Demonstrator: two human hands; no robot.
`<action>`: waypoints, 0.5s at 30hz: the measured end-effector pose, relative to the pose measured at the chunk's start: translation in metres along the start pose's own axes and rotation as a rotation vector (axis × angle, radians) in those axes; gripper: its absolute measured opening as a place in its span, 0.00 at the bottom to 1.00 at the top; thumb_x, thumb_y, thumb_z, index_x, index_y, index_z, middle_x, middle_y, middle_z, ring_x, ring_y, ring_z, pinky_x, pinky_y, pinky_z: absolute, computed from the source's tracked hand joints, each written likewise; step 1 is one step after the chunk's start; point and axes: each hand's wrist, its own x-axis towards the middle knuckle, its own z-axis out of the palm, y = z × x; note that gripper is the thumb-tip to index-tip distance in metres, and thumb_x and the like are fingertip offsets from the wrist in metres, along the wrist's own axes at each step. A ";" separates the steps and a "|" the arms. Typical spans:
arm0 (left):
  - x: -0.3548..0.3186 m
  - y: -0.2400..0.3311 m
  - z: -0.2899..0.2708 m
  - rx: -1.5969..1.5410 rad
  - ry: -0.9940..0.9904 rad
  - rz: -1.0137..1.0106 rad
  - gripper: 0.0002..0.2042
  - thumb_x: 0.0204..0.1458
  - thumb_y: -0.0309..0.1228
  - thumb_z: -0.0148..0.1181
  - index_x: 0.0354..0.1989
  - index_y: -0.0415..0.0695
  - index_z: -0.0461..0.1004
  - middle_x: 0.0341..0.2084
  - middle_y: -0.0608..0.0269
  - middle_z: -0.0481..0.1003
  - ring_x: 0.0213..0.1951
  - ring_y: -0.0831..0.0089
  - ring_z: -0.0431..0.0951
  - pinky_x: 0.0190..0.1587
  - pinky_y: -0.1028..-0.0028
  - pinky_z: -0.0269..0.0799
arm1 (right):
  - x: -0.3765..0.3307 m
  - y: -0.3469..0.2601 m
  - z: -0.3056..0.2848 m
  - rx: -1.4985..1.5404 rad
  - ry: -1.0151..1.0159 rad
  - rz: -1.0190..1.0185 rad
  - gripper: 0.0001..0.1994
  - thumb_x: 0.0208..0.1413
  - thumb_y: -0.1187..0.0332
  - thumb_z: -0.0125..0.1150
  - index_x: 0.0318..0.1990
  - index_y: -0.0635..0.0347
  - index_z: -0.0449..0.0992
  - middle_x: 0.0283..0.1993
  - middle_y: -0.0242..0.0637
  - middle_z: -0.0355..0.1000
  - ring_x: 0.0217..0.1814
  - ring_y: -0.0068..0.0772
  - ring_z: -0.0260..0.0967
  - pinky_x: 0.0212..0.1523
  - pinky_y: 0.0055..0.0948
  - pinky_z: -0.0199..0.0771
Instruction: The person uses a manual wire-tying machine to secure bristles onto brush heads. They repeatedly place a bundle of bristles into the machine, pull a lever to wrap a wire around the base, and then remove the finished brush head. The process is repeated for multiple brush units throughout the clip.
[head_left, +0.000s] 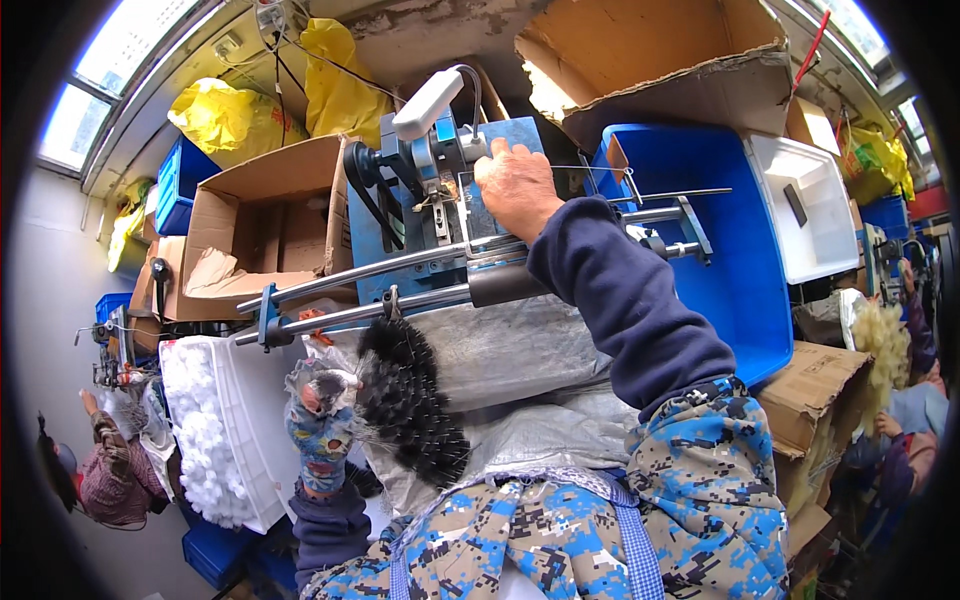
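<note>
Left hand (pixel 320 420), in a patterned glove: fingers clasped on the stem of a black bristle brush (pixel 408 400), held just below two steel rails (pixel 400 285). Right hand (pixel 515 185), bare: fingers resting on the blue machine (pixel 400 230); grip cannot be told. White crate (pixel 245 440) at left.

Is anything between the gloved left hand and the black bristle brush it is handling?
Nothing visible. The left hand is already against the black bristle brush, gripping its near edge; the steel rails run above, clear of both.
</note>
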 end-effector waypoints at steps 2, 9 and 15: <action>0.006 0.026 0.011 0.255 0.018 0.269 0.10 0.42 0.21 0.61 0.36 0.42 0.74 0.31 0.61 0.74 0.33 0.65 0.75 0.38 0.72 0.69 | 0.000 -0.001 0.000 -0.016 -0.012 0.021 0.06 0.44 0.71 0.52 0.29 0.59 0.74 0.37 0.44 0.69 0.37 0.41 0.71 0.33 0.38 0.70; 0.017 0.053 0.030 0.295 -0.235 0.392 0.13 0.36 0.22 0.63 0.33 0.46 0.75 0.27 0.59 0.73 0.31 0.59 0.74 0.36 0.65 0.69 | 0.001 0.006 0.004 0.119 0.019 -0.031 0.07 0.45 0.70 0.51 0.30 0.58 0.75 0.36 0.45 0.69 0.37 0.44 0.70 0.35 0.40 0.67; 0.018 0.063 0.041 0.360 -0.226 0.473 0.10 0.38 0.19 0.62 0.31 0.45 0.74 0.23 0.61 0.73 0.27 0.64 0.74 0.32 0.70 0.69 | 0.008 0.013 0.014 0.257 -0.060 0.056 0.10 0.48 0.69 0.48 0.32 0.55 0.77 0.37 0.43 0.71 0.40 0.45 0.68 0.41 0.44 0.61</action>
